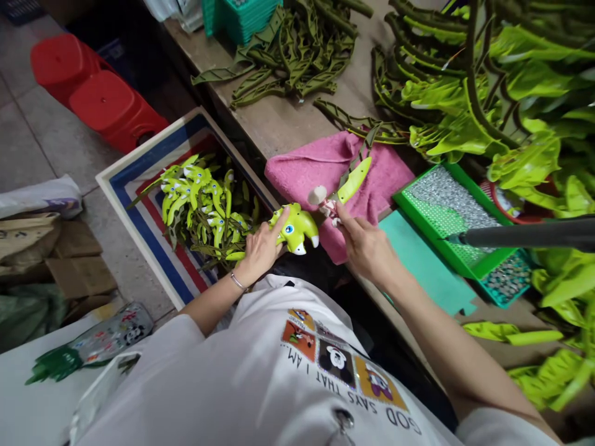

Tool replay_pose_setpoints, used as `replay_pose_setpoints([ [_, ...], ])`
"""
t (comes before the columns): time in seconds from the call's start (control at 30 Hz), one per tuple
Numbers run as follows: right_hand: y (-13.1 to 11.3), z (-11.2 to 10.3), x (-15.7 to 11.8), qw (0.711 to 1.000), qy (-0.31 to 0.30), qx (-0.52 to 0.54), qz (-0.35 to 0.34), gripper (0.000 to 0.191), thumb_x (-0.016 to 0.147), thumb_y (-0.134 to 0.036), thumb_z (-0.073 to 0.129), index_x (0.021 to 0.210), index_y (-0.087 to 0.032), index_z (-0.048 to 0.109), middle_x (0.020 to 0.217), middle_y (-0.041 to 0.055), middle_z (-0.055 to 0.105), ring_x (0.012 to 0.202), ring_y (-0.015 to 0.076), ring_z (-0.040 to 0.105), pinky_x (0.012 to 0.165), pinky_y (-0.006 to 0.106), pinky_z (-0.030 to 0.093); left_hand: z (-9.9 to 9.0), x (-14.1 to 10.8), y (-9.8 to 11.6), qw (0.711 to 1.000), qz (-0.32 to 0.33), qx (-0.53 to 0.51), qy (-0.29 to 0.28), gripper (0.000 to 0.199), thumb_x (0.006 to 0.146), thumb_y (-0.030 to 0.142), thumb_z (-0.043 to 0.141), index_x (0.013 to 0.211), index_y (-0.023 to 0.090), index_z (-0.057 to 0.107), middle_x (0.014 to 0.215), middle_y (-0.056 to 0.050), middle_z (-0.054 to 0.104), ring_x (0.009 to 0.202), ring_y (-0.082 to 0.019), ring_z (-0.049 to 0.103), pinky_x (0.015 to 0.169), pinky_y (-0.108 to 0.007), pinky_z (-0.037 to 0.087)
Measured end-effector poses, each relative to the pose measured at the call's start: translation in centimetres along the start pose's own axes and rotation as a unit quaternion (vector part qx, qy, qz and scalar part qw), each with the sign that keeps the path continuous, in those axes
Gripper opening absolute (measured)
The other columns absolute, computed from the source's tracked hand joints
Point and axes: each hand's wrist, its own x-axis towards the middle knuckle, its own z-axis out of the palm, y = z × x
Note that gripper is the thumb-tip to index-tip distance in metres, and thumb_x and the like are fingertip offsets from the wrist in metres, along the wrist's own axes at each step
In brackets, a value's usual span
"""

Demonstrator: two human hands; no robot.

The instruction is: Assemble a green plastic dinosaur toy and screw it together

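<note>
My left hand [263, 251] is closed on a lime-green toy dinosaur head [297, 229] with a blue eye and white horn tips, its index finger stretched along the top. The fingers of my right hand [367, 244] are pinched together at a small white-and-red object [325, 203] with a rounded white end; its kind I cannot make out. Touching or just beside those fingertips is a lime-green curved plastic piece [356, 179], over a pink towel [307, 167]. An olive strip [367, 145] meets its upper end.
A striped-lined box [190, 282] at my left holds several lime-green dinosaur pieces [204, 198]. Olive strips [297, 56] and lime-green shells [465, 111] are heaped on the bench. A green tray [446, 217] contains small metal parts, with a black rod-like tool [525, 235] above. Red stools [102, 102] stand left.
</note>
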Motion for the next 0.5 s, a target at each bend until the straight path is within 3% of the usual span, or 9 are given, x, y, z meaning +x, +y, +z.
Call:
replay_pose_setpoints([
  [0.17, 0.3, -3.6, -1.5, 0.99, 0.133, 0.034, 0.014, 0.053, 0.102, -0.038, 0.038, 0.152, -0.022, 0.043, 0.098, 0.012, 0.07, 0.079, 0.0221, 0.067, 0.074, 0.036, 0.057, -0.5, -1.6, -1.8, 0.998, 0.009, 0.025, 0.054, 0.073, 0.093, 0.023, 0.059, 0.159, 0.028, 0.028, 0.101, -0.01, 0.065, 0.073, -0.024, 0.067, 0.073, -0.033, 0.052],
  [0.27, 0.8, -3.2, -2.7, 0.981, 0.185, 0.041, 0.048, 0.055, 0.102, -0.038, 0.038, 0.155, -0.025, 0.039, 0.106, 0.0112, 0.071, 0.083, 0.0209, 0.068, 0.079, 0.036, 0.057, -1.8, -3.0, -2.5, 0.994, -0.011, 0.091, 0.064, 0.074, 0.093, 0.021, 0.057, 0.16, 0.028, 0.026, 0.096, -0.009, 0.063, 0.071, -0.025, 0.067, 0.072, -0.034, 0.052],
  [0.33, 1.2, -1.3, -3.0, 0.981, 0.176, 0.054, 0.062, 0.056, 0.101, -0.036, 0.037, 0.156, -0.023, 0.037, 0.106, 0.0118, 0.071, 0.083, 0.0215, 0.068, 0.077, 0.036, 0.057, -2.7, -3.6, -2.5, 0.99, -0.02, 0.127, 0.052, 0.076, 0.093, 0.02, 0.057, 0.16, 0.029, 0.024, 0.096, -0.009, 0.062, 0.072, -0.025, 0.067, 0.072, -0.035, 0.052],
  [0.4, 1.7, 0.7, -2.8, 0.988, 0.121, 0.07, 0.063, 0.055, 0.101, -0.033, 0.035, 0.154, -0.021, 0.04, 0.1, 0.013, 0.071, 0.08, 0.0225, 0.068, 0.073, 0.036, 0.056, -3.3, -3.7, -2.2, 0.989, -0.027, 0.14, 0.04, 0.076, 0.093, 0.019, 0.057, 0.161, 0.03, 0.023, 0.097, -0.01, 0.063, 0.075, -0.026, 0.068, 0.073, -0.035, 0.052],
  [0.5, 2.1, 1.5, -1.8, 0.99, 0.092, 0.072, 0.077, 0.053, 0.101, -0.033, 0.034, 0.151, -0.02, 0.045, 0.101, 0.0149, 0.072, 0.08, 0.0239, 0.068, 0.072, 0.037, 0.055, -3.3, -3.3, -2.3, 0.992, -0.034, 0.122, 0.029, 0.078, 0.091, 0.018, 0.059, 0.16, 0.03, 0.024, 0.099, -0.01, 0.065, 0.078, -0.027, 0.07, 0.073, -0.036, 0.054],
])
